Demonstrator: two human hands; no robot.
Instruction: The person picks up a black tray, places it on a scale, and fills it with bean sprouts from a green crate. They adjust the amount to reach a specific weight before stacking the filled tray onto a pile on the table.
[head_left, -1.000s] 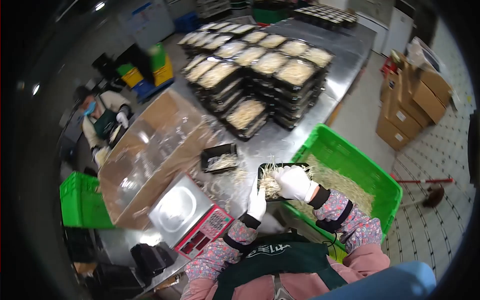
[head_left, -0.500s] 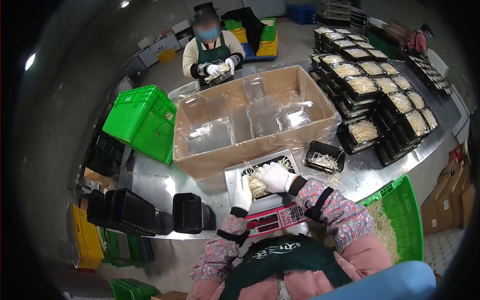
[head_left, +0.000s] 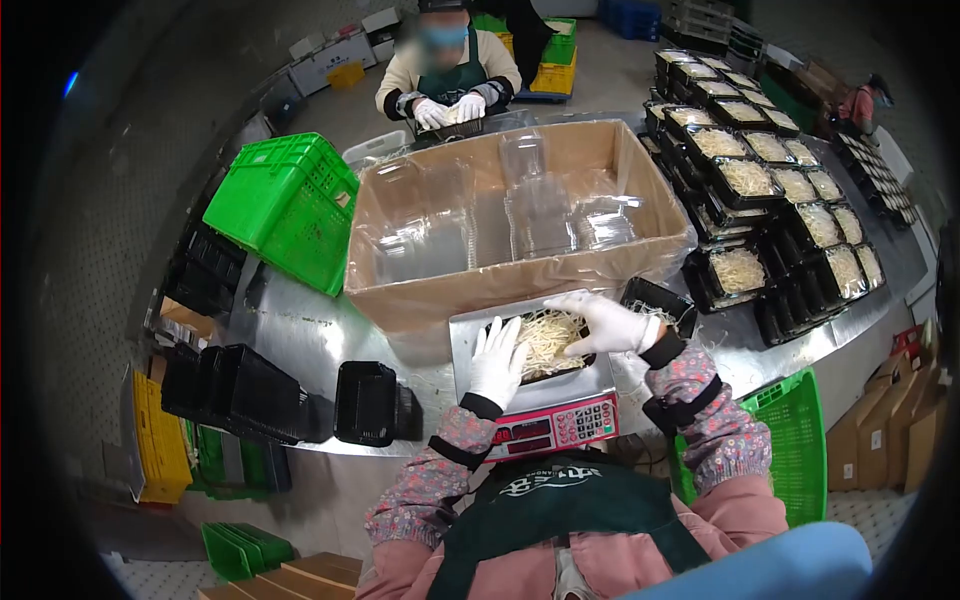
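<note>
A black plastic tray [head_left: 560,379] heaped with pale bean sprouts [head_left: 547,338] rests on the platform of a red and white digital scale [head_left: 463,342]. My left hand [head_left: 497,362], in a white glove, lies along the tray's left side with its fingers stretched out and the tips at the sprouts. Over the right side is my gloved right hand [head_left: 614,325], thumb and fingers apart, its thumb close to the sprouts. Neither hand grips anything. Just right of the scale, partly behind my right wrist, stands another black tray [head_left: 660,300] with some sprouts in it.
A carton [head_left: 430,302] of clear plastic lids stands beyond the scale. Left are a single black tray [head_left: 366,402], nested trays [head_left: 245,395] and a green crate [head_left: 280,205]. Filled trays [head_left: 745,183] are stacked right. A co-worker [head_left: 450,70] handles a tray opposite.
My hands have moved apart from the sprouts and opened. The sprouts now lie flatter in the tray. The co-worker's hands and tray have lowered to the table.
</note>
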